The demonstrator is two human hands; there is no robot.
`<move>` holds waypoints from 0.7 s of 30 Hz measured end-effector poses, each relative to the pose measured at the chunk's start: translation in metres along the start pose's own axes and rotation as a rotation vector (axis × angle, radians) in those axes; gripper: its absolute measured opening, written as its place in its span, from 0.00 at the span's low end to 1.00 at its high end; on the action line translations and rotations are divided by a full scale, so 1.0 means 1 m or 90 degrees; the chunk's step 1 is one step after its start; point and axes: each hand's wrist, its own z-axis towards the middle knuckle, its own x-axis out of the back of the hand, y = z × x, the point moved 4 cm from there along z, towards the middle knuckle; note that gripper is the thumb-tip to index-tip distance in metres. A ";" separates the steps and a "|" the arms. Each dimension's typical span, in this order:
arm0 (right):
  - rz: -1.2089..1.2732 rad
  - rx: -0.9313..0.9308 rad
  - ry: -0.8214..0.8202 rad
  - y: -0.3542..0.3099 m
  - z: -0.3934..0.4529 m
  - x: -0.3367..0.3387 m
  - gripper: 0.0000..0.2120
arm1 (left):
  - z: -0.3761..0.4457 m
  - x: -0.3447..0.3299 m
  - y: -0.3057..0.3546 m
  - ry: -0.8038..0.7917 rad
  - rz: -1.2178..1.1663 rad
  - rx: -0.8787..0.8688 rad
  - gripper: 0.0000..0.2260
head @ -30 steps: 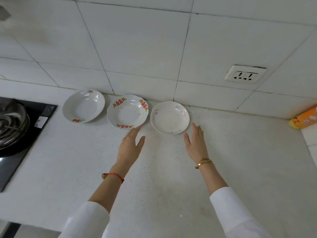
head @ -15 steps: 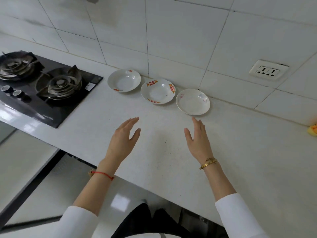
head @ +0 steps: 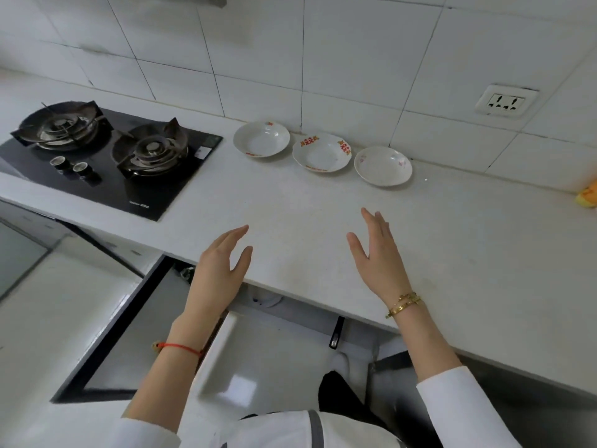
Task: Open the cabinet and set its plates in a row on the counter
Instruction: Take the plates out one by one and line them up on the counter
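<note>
A: What takes up most of the view?

B: The white counter [head: 290, 205]. Everything else I'll place against it. A black gas stove [head: 106, 156] is sunk into its left part, with two burners and two small knobs at the stove's front.

A: And below the counter?

B: Under its front edge a cabinet door [head: 106, 337] with a dark frame stands swung open, out toward the person. Inside the opening little can be made out; something pale sits just under the counter's edge, too dim to name.

A: Where are the plates?

B: At the back of the counter, against the tiled wall, in a row running left to right. The left plate [head: 261, 139] is white with small red marks. The middle plate [head: 321, 152] has a scalloped rim and red-orange patterns. The right plate [head: 382, 165] is plain with faint pink marks. Neighbours nearly touch.

A: The hands?

B: Both hover over the counter's front edge, well short of the plates, apart from each other and holding nothing. The left hand [head: 219, 270] has fingers spread loosely, a red string on its wrist. The right hand [head: 376, 257] is flat, fingers extended, with gold bracelets [head: 403, 305] at the wrist.

A: Anything smaller?

B: A wall socket [head: 505, 101] above the counter's right part.
</note>
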 end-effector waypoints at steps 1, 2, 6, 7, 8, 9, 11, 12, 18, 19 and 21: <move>0.000 -0.007 0.001 -0.008 -0.013 -0.008 0.28 | -0.008 0.009 -0.007 -0.004 -0.001 -0.008 0.19; -0.001 -0.014 0.002 -0.015 -0.026 -0.016 0.28 | -0.017 0.018 -0.014 -0.009 -0.001 -0.017 0.19; 0.000 -0.040 0.015 -0.044 -0.082 -0.050 0.28 | -0.052 0.051 -0.043 -0.032 0.001 -0.056 0.19; 0.003 -0.044 0.018 -0.051 -0.096 -0.057 0.28 | -0.061 0.059 -0.050 -0.035 0.001 -0.062 0.19; 0.005 -0.048 0.019 -0.057 -0.109 -0.063 0.28 | -0.070 0.067 -0.057 -0.036 0.002 -0.066 0.19; 0.006 -0.053 0.016 -0.063 -0.122 -0.069 0.28 | -0.079 0.074 -0.063 -0.035 0.004 -0.068 0.19; 0.011 -0.061 0.009 -0.075 -0.144 -0.079 0.28 | -0.096 0.088 -0.073 -0.033 0.013 -0.073 0.19; 0.012 -0.062 0.007 -0.080 -0.154 -0.083 0.28 | -0.104 0.094 -0.078 -0.035 0.016 -0.074 0.19; -0.002 -0.063 0.004 -0.093 -0.197 -0.102 0.28 | -0.140 0.110 -0.098 -0.042 0.013 -0.060 0.18; -0.007 -0.061 0.002 -0.093 -0.201 -0.105 0.28 | -0.145 0.111 -0.099 -0.040 0.011 -0.060 0.18; -0.012 -0.059 -0.002 -0.092 -0.208 -0.109 0.28 | -0.154 0.112 -0.099 -0.038 0.007 -0.055 0.18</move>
